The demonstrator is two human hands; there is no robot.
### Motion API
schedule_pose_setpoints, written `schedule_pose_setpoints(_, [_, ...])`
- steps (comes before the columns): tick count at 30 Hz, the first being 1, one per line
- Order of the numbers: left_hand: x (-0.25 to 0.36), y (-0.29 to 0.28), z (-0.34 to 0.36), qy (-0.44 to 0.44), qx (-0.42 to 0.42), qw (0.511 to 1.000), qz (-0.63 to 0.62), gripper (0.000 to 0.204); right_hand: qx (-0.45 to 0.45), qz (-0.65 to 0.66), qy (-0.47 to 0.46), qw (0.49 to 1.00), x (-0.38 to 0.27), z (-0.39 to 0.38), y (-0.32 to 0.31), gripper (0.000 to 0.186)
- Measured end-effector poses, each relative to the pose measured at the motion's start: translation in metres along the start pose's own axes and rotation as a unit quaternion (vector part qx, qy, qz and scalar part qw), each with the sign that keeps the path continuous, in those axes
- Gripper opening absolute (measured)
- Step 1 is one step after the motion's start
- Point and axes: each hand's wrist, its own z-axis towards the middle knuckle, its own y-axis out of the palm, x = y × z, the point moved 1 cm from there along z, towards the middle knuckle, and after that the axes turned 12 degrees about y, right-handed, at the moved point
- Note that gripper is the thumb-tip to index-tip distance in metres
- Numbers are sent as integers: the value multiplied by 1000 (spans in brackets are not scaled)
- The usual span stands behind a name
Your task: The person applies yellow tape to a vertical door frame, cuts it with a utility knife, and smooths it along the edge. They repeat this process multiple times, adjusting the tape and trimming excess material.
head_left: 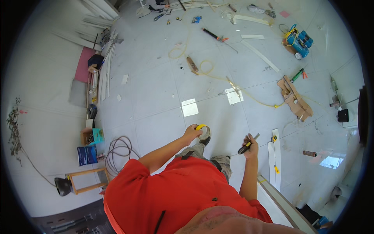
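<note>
My left hand grips a roll of yellow tape by its side, held out over my left shoe. My right hand holds a black and yellow utility knife with a metal blade pointing up and away from me. The two hands are apart, one on each side of my legs. To the right of my right hand lie white strips on the tiled floor with a yellow tape measure on them.
Ahead lie a yellow hose, cardboard, a caulking gun and a blue compressor. To my left are a coiled hose and a wooden stool. A person is at the far top edge.
</note>
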Motion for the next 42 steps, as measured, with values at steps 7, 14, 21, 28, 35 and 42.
schedule_pose_setpoints(7, [26,3,61,-49,-113,926,-356,33,-46,16,57,997,44,-15,74,26])
schedule_pose_setpoints(14, [94,95,135,-92,-295,862,-401,19,39,103,-45,993,-4,-70,20,21])
schedule_pose_setpoints(21, [137,292,157,-203,-519,762,-330,16,126,256,-196,938,-41,-153,-52,21])
schedule_pose_setpoints(28, [141,498,77,-268,-710,623,-190,16,187,317,-292,883,-34,-232,-139,24])
schedule_pose_setpoints(35, [214,668,46,-213,-791,570,-67,22,456,315,-533,639,-75,-444,-128,27])
schedule_pose_setpoints(42, [296,811,72,-170,-842,505,-82,27,657,202,-633,356,-130,-585,-53,25])
